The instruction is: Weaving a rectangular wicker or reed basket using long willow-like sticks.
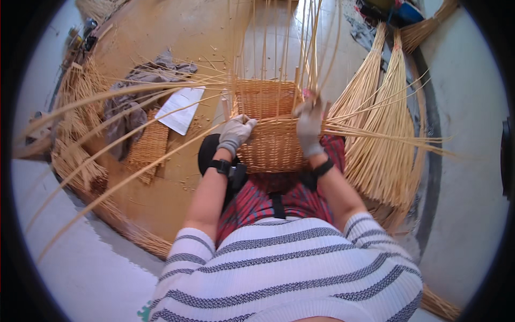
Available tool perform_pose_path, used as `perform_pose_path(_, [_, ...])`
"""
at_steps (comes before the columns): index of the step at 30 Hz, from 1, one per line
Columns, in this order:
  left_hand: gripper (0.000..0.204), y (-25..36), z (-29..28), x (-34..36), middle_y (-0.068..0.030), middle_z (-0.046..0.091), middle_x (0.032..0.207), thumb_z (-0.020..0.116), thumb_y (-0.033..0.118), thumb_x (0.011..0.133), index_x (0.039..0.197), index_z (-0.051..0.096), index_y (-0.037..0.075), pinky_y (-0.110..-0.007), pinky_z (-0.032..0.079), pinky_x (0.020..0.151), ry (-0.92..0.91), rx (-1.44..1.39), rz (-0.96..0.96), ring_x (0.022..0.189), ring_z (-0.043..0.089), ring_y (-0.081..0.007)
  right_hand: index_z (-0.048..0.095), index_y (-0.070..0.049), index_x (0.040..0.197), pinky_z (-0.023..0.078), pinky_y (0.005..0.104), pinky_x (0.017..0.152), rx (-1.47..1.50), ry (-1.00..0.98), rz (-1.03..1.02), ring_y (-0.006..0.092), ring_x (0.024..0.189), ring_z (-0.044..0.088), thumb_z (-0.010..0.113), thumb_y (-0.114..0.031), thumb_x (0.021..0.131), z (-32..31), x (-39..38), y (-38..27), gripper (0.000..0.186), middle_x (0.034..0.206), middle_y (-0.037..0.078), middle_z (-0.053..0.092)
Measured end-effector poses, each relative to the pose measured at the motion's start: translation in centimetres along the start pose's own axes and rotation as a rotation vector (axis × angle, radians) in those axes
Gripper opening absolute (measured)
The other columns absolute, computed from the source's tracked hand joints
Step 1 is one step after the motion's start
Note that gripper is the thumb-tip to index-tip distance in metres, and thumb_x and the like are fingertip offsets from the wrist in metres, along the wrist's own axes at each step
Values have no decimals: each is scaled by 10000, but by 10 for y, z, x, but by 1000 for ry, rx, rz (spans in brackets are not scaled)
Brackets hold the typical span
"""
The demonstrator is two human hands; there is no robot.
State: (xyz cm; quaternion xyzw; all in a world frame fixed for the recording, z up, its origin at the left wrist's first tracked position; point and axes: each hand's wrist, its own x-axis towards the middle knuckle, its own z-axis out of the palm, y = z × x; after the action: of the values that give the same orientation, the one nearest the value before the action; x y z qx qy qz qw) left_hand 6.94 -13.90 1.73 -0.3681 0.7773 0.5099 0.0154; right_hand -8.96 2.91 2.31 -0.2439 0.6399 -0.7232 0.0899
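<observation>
A half-woven wicker basket rests against my lap, its near side a tight golden weave. Its far wall stands behind, and long upright strands rise out of it. Short wooden pegs stick up at its corners. My left hand, in a pale work glove, is closed on the near rim at the left corner, thumb and fingers pinched together. At the right corner is my gloved right hand, raised among the strands. Its fingertips are blurred, so what they hold is unclear.
Long loose strands sweep out left of the basket, others to the right. Bundles of straw-coloured wicker lie at the right. On the left are a grey cloth, a white paper sheet, a woven piece and more wicker.
</observation>
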Motion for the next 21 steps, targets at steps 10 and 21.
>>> perform_pose_path(10, [494, 43, 18, -2, -86, 702, 879, 814, 348, 868, 1232, 591, 100, -340, 524, 714, 518, 10, 113, 786, 674, -212, 518, -62, 1178, 566, 323, 726, -64, -187, -38, 193, 749, 698, 577, 21, 993, -27, -38, -23, 211, 917, 86, 649])
perform_pose_path(21, [311, 55, 79, 0, -83, 680, 781, 549, 342, 1050, 1114, 609, 44, -357, 561, 517, -51, -321, 183, 610, 706, -205, 673, -22, 1048, 541, 267, 898, -329, -157, 146, 124, 958, 673, 680, 60, 891, -31, 41, -23, 177, 986, 51, 693])
